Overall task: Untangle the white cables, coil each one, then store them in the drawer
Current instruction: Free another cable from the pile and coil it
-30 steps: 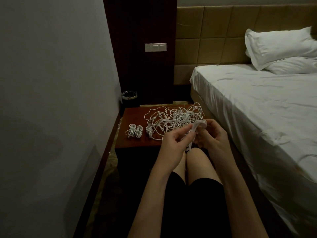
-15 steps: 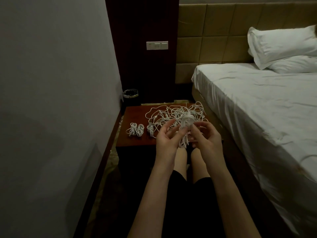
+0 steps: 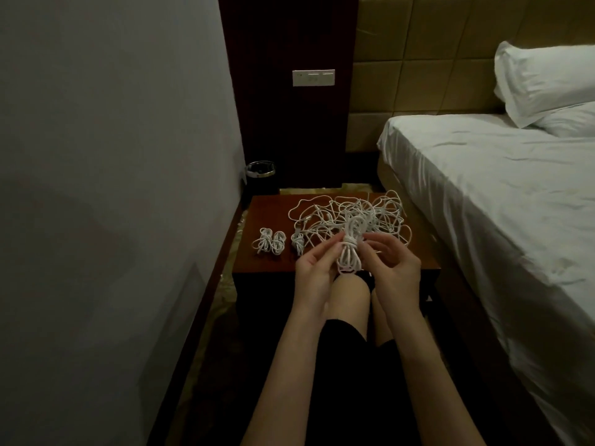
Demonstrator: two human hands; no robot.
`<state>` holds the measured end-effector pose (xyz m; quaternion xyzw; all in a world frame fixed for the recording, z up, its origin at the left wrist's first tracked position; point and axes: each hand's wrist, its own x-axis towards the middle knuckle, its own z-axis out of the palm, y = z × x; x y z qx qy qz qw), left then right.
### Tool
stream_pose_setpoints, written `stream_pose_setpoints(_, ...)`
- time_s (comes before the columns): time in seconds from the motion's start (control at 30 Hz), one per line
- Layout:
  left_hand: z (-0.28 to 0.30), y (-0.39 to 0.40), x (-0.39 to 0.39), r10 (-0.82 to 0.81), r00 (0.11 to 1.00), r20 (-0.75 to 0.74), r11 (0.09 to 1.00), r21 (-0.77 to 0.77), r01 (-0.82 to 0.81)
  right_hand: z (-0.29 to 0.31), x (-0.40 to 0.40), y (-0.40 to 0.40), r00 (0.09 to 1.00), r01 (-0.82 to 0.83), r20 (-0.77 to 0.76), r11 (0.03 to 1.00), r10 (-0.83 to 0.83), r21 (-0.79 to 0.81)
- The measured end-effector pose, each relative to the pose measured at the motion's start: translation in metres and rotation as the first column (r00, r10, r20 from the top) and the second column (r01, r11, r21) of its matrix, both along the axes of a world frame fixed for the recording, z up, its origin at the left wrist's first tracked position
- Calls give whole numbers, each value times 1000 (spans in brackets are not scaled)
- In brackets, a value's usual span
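A coiled white cable (image 3: 349, 252), wrapped round its middle, stands upright between my hands above the near edge of a dark wooden nightstand (image 3: 273, 207). My left hand (image 3: 317, 268) pinches it from the left. My right hand (image 3: 394, 265) touches it from the right with its fingertips at the wrap. Behind them a loose tangle of white cables (image 3: 347, 217) spreads over the nightstand top. Two finished coils (image 3: 269, 241) lie side by side at the left, and a third small coil (image 3: 298, 241) sits next to the tangle. The drawer is not visible.
A grey wall (image 3: 112, 188) runs close on the left. A bed with white sheets (image 3: 499, 194) and pillows (image 3: 544, 82) fills the right. A small black bin (image 3: 260, 175) stands behind the nightstand, below a wall switch panel (image 3: 313, 77). My knees (image 3: 351, 297) are under my hands.
The cable has gone from a loose bundle wound between my fingers to an upright coil tied at its middle. Both hands have lifted slightly toward the tangle.
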<state>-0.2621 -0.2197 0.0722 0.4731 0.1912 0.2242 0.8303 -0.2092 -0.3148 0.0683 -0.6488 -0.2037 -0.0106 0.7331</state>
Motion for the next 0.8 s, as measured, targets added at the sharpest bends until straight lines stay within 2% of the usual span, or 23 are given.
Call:
stream_pose_setpoints(0.2,-4,24,5,43,998,-45,996,81,-40,-5,12,22,994,-102,-39,994,101,-38)
stream_pose_setpoints(0.37,-14,56,8,101,985,-141,984,157,-79,-13,27,48,974,-211,-112,970,198,-117)
stream_pose_setpoints(0.8,-52,147,61,296,880,-371,938,289,-193,-71,81,150,940,-323,-221,890,261,-323)
